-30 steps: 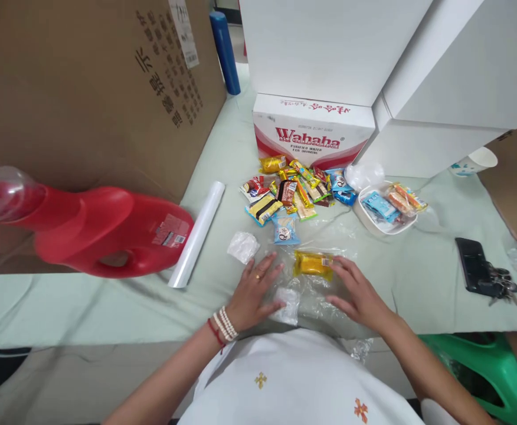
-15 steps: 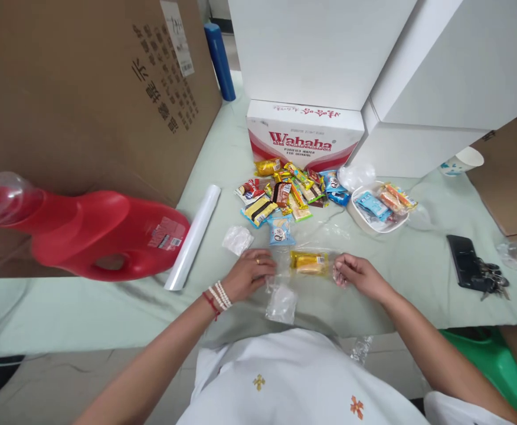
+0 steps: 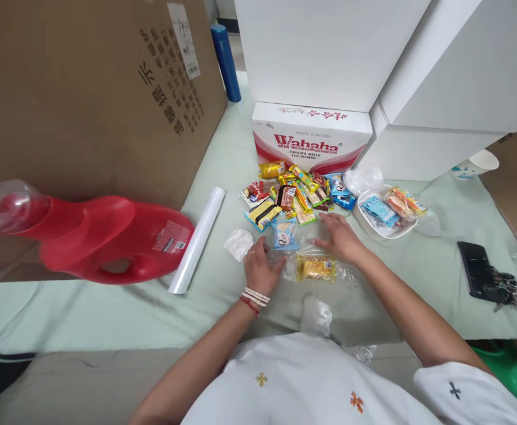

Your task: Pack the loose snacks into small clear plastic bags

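A yellow-wrapped snack lies on clear plastic film on the green cloth. My left hand is left of it, fingers apart, close to a blue snack packet. Beyond the yellow snack my right hand reaches forward with fingers spread, near the front of a pile of wrapped snacks. Neither hand appears to hold anything. One crumpled clear plastic piece rests left of my left hand, another clear plastic piece at the table's front edge.
A white roll lies beside a red jug on the left. Behind the snacks stands a Wahaba carton. To the right are a white tub with packets, a paper cup, a black phone and keys.
Both hands have let go of the film around the yellow snack. My right hand has moved forward and left towards the snack pile; my left hand has shifted slightly, towards the blue packet.
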The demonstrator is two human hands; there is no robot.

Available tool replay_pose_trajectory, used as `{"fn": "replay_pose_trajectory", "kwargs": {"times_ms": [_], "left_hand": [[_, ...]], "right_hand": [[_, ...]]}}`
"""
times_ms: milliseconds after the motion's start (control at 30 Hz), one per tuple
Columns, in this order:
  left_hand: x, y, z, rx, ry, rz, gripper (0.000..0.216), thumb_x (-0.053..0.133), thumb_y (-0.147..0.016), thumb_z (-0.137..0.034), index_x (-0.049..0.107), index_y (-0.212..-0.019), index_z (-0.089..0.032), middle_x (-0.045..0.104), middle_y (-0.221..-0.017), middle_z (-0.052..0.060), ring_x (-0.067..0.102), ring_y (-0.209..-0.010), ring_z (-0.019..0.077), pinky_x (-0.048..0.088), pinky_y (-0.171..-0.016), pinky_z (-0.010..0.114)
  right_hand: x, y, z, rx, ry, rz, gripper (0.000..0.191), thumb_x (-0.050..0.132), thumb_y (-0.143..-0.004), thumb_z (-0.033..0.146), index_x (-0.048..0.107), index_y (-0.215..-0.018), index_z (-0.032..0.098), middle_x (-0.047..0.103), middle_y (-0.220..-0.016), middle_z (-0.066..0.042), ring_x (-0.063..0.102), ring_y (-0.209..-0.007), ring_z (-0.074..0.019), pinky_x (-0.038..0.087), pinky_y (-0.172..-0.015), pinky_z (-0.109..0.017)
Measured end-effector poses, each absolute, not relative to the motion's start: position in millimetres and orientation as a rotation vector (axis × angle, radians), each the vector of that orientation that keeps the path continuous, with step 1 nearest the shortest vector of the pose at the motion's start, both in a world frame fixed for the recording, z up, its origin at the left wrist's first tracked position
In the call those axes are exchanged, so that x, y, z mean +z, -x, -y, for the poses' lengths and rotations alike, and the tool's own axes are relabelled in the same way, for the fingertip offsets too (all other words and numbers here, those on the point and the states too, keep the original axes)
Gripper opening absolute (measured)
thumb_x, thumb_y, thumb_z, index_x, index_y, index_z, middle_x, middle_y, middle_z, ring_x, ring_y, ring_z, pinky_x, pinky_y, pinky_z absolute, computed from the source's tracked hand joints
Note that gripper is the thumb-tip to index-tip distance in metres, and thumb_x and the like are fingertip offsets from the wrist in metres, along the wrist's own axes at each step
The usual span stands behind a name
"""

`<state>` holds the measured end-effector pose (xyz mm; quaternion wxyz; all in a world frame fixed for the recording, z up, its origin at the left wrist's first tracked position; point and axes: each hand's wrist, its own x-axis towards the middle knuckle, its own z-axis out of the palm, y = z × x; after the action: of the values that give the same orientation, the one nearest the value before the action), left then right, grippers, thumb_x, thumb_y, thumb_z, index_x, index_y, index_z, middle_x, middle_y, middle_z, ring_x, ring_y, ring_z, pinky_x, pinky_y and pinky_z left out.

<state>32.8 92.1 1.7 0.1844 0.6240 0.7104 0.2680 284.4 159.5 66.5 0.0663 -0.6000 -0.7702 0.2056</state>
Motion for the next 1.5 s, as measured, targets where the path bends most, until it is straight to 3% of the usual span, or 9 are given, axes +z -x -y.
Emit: {"fn": "replay_pose_trajectory", "kwargs": {"times_ms": [100,200,300,500,733,967,1200,1333,1500], "left_hand": [[7.8,-32.6,-96.0,0.573,-1.707,-2.008,0.057,0.072,-0.081,-0.036,0.057,-0.133,-0.017,0.071,-0.086,0.005,0.064,-0.095,0.0301,0.043,-0.087,0.041],[11.4,-32.4,-97.9,0.417,-1.740,-1.990,0.021,0.068,-0.085,-0.034,0.071,-0.099,-0.020,0.069,-0.075,0.004,0.062,-0.095,0.0306,0.039,-0.084,0.041],[9.2,-33.1,-96.8,0.426,-1.809,-1.980,0.017,0.064,-0.087,-0.034,0.070,-0.078,-0.021,0.071,-0.079,0.007,0.059,-0.094,0.0303,0.037,-0.083,0.042],[12.5,-17.9,-95.0,0.758,-1.671,-1.869,0.008,0.064,-0.078,-0.023,0.071,-0.080,-0.020,0.070,-0.090,0.008,0.059,-0.092,0.0265,0.043,-0.086,0.040],[59.8,-39.2,-87.6,0.714,-1.016,-1.232,0.027,0.066,-0.083,-0.045,0.059,-0.081,-0.019,0.061,-0.061,-0.004,0.055,-0.052,0.0124,0.045,-0.054,0.025],[47.8,-109.1,-83.0,0.519,-1.715,-1.294,0.032,0.046,-0.090,-0.014,0.074,-0.106,-0.013,0.070,-0.097,0.012,0.066,-0.090,0.0222,0.055,-0.086,0.037],[43.7,-101.9,-70.1,0.316,-2.099,-1.493,0.035,0.054,-0.095,-0.021,0.072,-0.123,-0.031,0.063,-0.099,0.010,0.058,-0.102,0.0289,0.051,-0.080,0.039],[41.9,-104.8,-72.8,0.498,-2.100,-1.585,0.025,0.063,-0.090,-0.022,0.076,-0.109,-0.032,0.059,-0.116,0.012,0.046,-0.124,0.0367,0.043,-0.101,0.056],[34.1,-104.9,-75.5,0.698,-1.939,-1.539,0.045,0.064,-0.084,-0.015,0.060,-0.129,-0.021,0.051,-0.128,0.016,0.050,-0.125,0.0337,0.044,-0.107,0.055]], "right_hand": [[60.7,-270.4,-180.8,0.991,1.922,2.258,0.031,0.073,-0.083,0.026,0.072,-0.112,0.015,0.071,-0.084,-0.007,0.065,-0.092,-0.0250,0.047,-0.080,-0.030],[69.1,-271.5,-169.8,1.094,1.745,2.281,0.018,0.060,-0.090,0.020,0.076,-0.099,0.017,0.067,-0.074,-0.001,0.062,-0.072,-0.0165,0.044,-0.070,-0.025],[80.7,-279.1,-133.7,1.032,1.268,2.455,0.025,0.052,-0.097,0.021,0.076,-0.101,0.020,0.068,-0.083,-0.004,0.062,-0.080,-0.0165,0.044,-0.075,-0.025],[70.3,-285.2,-76.1,0.803,1.172,2.804,0.032,0.044,-0.102,0.015,0.074,-0.108,0.021,0.069,-0.096,-0.008,0.061,-0.092,-0.0206,0.042,-0.078,-0.028],[56.6,-277.2,-79.9,0.921,1.148,2.614,0.031,0.046,-0.096,0.006,0.073,-0.104,0.020,0.068,-0.100,-0.009,0.060,-0.096,-0.0202,0.046,-0.084,-0.029],[51.7,-297.8,-67.2,1.025,1.172,2.262,0.024,0.050,-0.101,0.023,0.074,-0.105,0.021,0.065,-0.095,-0.008,0.061,-0.091,-0.0200,0.051,-0.084,-0.033],[30.5,-322.8,-37.1,0.287,1.921,1.888,0.021,0.065,-0.089,0.036,0.071,-0.102,0.021,0.054,-0.128,-0.019,0.046,-0.124,-0.0380,0.041,-0.104,-0.059],[50.7,-307.1,-39.4,0.490,1.869,1.783,0.016,0.055,-0.097,0.036,0.063,-0.092,0.023,0.059,-0.116,-0.013,0.059,-0.101,-0.0275,0.052,-0.088,-0.042],[65.2,-257.8,-61.7,0.669,1.736,2.034,0.017,0.046,-0.099,0.022,0.061,-0.093,0.023,0.062,-0.090,-0.006,0.058,-0.079,-0.0190,0.047,-0.072,-0.028]]}}
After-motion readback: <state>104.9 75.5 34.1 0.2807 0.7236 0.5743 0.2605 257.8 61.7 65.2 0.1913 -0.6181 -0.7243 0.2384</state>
